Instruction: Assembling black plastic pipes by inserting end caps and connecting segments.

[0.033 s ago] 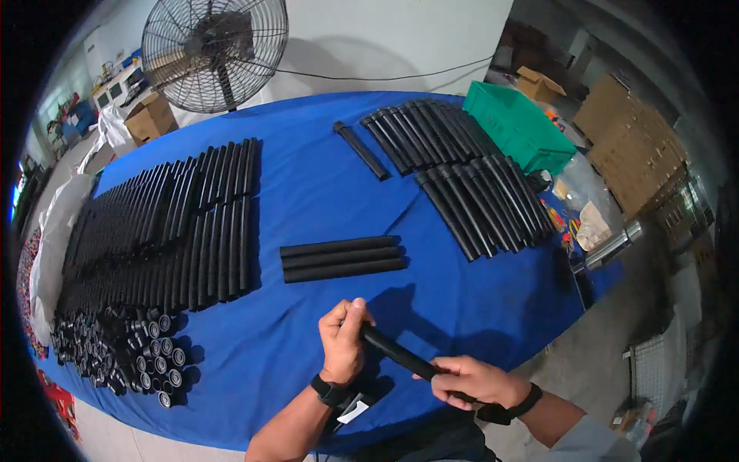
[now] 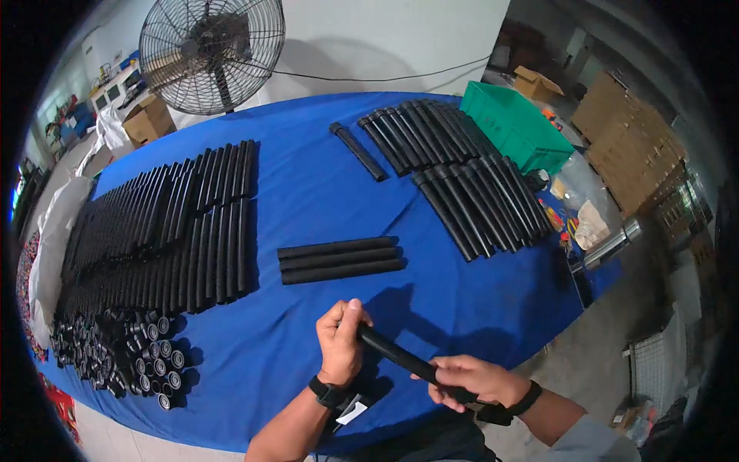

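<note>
A black tube (image 2: 396, 353) slants down to the right between my hands, above the near edge of the blue cloth. My left hand (image 2: 341, 339) is closed round its upper left end, thumb on top. Round the lower right part my right hand (image 2: 471, 381) is closed, with some fingers showing beneath the tube; its far end is partly hidden there. Just beyond my hands lie three black tubes (image 2: 341, 260) side by side. A white tag or card (image 2: 352, 413) shows beside my left wrist.
Rows of plain black tubes (image 2: 223, 250) cover the left side, with a heap of small round black fittings (image 2: 159, 362) in front. Tubes with thicker ends (image 2: 446, 212) lie back right, one capped tube (image 2: 358, 152) apart. Behind stand a green crate (image 2: 517, 127) and a fan (image 2: 213, 54).
The fingers of my right hand have shifted slightly on the tube, with more of them visible beneath it. My left hand keeps its grip.
</note>
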Demonstrator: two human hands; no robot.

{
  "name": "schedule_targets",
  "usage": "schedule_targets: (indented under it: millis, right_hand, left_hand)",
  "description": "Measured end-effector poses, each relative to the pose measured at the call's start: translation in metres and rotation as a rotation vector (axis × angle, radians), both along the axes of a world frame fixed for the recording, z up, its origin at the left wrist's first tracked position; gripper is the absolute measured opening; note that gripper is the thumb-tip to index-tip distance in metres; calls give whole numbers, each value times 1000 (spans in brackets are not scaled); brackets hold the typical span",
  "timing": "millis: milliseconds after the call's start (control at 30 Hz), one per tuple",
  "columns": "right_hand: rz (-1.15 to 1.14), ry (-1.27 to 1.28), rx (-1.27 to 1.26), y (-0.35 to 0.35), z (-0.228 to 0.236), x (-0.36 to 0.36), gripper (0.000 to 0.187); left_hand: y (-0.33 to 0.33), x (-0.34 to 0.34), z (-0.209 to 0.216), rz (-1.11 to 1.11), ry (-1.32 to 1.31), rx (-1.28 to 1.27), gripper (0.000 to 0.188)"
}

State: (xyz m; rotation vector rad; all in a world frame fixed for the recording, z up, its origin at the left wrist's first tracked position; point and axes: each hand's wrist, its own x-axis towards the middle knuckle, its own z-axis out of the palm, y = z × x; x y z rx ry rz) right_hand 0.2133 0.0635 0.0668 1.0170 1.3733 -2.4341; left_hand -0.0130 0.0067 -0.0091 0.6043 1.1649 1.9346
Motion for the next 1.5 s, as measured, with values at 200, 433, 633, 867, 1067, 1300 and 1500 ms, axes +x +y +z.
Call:
schedule_targets:
  millis: [200, 433, 633, 867, 1067, 1300, 1500]
  right_hand:
    - [-31, 79, 272, 18, -7, 11, 25]
    - [-224, -109, 1902, 157, 15, 26, 28]
    - [-260, -361, 2109, 272, -32, 38, 29]
    - [-281, -542, 2053, 291, -52, 26, 30]
    - [-277, -569, 2074, 295, -52, 37, 31]
    - [-248, -490, 2121, 290, -47, 27, 32]
    - [-300, -369, 2353, 287, -26, 39, 41]
  left_hand:
    - [0, 5, 10, -82, -88, 85, 36]
    - [-1, -2, 3, -319, -36, 27, 53]
    - [0, -1, 0, -336, 26, -30, 42]
    - [-3, -2, 0, -360, 49, -64, 36]
    - [-1, 2, 1, -358, 48, -82, 33]
    - [-4, -2, 8, -355, 84, -128, 33]
    - [7, 5, 4, -384, 88, -131, 29]
